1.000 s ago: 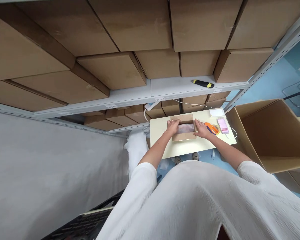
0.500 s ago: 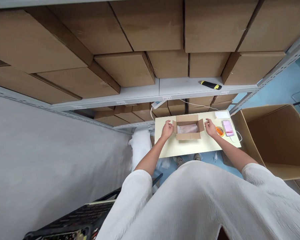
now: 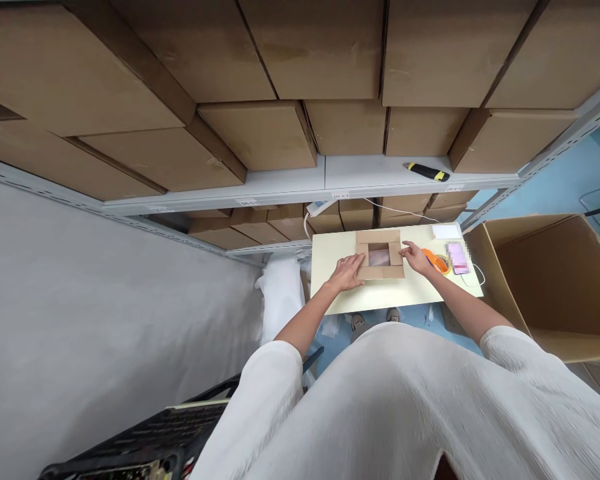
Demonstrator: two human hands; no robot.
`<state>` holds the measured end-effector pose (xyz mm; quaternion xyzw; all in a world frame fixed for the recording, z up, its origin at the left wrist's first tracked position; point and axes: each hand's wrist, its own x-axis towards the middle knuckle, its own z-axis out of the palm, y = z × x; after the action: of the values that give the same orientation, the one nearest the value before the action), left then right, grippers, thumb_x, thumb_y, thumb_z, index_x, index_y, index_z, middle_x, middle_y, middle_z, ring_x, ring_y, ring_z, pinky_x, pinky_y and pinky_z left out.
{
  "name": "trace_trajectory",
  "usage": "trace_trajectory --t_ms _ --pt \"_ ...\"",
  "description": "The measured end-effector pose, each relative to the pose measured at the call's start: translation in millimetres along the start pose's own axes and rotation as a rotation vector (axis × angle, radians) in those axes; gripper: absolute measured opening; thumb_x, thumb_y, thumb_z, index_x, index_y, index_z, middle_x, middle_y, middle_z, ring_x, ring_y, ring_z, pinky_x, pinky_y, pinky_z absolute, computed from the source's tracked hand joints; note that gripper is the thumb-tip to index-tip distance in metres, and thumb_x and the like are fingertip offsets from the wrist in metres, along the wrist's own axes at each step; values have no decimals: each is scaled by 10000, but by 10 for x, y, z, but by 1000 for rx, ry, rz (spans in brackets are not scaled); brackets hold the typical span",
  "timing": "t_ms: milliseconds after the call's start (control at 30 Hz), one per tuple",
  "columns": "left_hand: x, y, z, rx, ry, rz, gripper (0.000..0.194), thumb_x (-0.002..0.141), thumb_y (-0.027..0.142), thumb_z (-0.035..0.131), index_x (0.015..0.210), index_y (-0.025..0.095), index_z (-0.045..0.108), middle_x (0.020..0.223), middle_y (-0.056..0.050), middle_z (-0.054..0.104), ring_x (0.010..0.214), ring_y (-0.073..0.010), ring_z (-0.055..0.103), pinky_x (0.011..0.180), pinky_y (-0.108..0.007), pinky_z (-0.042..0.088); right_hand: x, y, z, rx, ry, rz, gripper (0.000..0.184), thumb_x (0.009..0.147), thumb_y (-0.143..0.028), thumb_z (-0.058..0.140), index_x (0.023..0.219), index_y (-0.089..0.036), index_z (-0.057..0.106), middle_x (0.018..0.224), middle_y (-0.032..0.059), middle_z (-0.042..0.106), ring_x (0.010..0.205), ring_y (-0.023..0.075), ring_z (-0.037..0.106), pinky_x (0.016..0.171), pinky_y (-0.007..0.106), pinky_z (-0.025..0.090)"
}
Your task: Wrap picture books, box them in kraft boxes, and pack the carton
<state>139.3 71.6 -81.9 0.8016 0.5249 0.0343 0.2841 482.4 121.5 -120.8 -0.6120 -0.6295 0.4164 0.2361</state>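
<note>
A small cardboard box (image 3: pixel 380 273) stands on a pale yellow table (image 3: pixel 340 303). Its two side flaps are folded inward, while the far and near flaps stick outward. Through the gap between them shows a pinkish item in clear wrap (image 3: pixel 379 258), whose kind I cannot make out. My left hand (image 3: pixel 347 272) lies with fingers stretched out on the left flap and the box's near left corner. At the right flap, my right hand (image 3: pixel 416 257) touches the edge with its fingertips, fingers slightly apart. Just right of that hand lies an orange tape dispenser (image 3: pixel 436 262).
A phone (image 3: pixel 458 258) with a cable and a white item (image 3: pixel 446 231) lie on the table's right. Above is a shelf of cardboard boxes (image 3: pixel 347 127) with a utility knife (image 3: pixel 427 171). A large open carton (image 3: pixel 555 267) stands right; a black crate (image 3: pixel 145 433) is lower left.
Both side flaps of the box have gone from standing outward to folded in. My left hand has moved right and nearer, onto the box; my right hand has shifted slightly left.
</note>
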Motion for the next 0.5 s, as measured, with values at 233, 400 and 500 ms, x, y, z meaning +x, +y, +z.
trace_trajectory --t_ms 233,400,500 --pt "78 29 -49 -137 33 -114 880 1009 470 659 1782 249 304 1676 -184 595 1562 -387 543 1301 -536 327 156 26 -45 1 -11 61 578 990 -338 514 1551 -207 561 1112 81 835 1037 259 799 1023 478 640" --pt "310 94 -1 -209 173 -250 722 1077 407 566 1748 253 348 1417 -141 751 1376 -361 673 1223 -518 407 258 2 -76 -29 13 103 604 990 -380 515 1560 -190 579 1119 107 818 1046 290 782 1011 502 639" --pt "439 125 81 -149 231 -313 760 1031 327 628 1736 242 357 1436 -170 713 1384 -385 642 1190 -530 444 324 -53 -58 -33 82 105 645 959 -412 561 1566 -195 596 1290 152 778 1158 329 748 1079 541 615"
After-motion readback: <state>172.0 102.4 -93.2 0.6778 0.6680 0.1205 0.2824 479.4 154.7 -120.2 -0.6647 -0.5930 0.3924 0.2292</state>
